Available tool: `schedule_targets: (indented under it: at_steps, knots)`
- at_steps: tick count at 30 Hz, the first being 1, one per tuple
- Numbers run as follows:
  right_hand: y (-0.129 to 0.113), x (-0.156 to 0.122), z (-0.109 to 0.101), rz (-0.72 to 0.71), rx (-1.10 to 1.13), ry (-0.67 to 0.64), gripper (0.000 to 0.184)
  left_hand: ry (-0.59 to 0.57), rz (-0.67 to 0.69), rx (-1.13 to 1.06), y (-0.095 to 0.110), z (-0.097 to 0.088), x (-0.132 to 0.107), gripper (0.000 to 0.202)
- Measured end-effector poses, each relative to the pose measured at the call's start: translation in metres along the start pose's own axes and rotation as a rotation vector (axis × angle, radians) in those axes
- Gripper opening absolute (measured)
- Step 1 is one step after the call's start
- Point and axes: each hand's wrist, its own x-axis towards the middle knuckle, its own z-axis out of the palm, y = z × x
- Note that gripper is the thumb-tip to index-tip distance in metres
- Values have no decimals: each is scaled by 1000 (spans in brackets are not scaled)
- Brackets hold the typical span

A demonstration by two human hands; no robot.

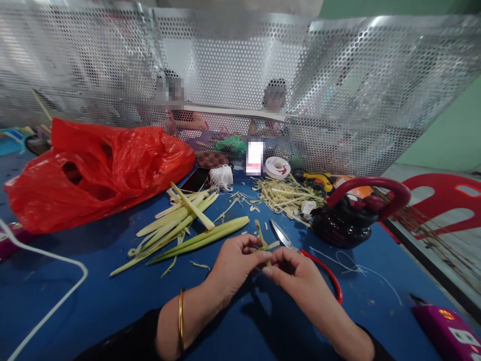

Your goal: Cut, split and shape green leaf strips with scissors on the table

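My left hand (240,260) and my right hand (295,273) meet at the middle of the blue table, fingertips pinched together. Between them is a small piece woven from green leaf strips (264,244), with short ends sticking up and to the right; its lower part is hidden by my fingers. Just beyond my right hand lie scissors (282,234) with red handles, partly covered by that hand. Left of my hands rest long pale-green leaves (214,235), with a heap of more folded leaves (180,215) behind them.
A red plastic bag (108,175) fills the left back. Leaf scraps (285,195), a ribbon spool (278,168), white thread (221,176) and a dark phone (195,179) lie toward the perforated metal screen (233,60). A black pot with red handle (343,220) stands right. People sit behind the screen.
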Motion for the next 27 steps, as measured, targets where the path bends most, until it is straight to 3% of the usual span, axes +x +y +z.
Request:
schedule_targets:
  at_steps: [4, 9, 18, 27]
  knots:
    - [3, -1, 1, -60, -102, 3, 31, -23, -7, 13, -1, -1, 2, 22]
    - [1, -2, -4, -132, -142, -40, 30, -104, 7, 59, 0, -5, 4, 21]
    - [0, -3, -3, -89, -66, -93, 24, -164, -101, 51, 0, -6, 2, 19]
    - [0, -6, 1, -182, -294, 35, 32, 4, -53, -22, -1, -1, 3, 15]
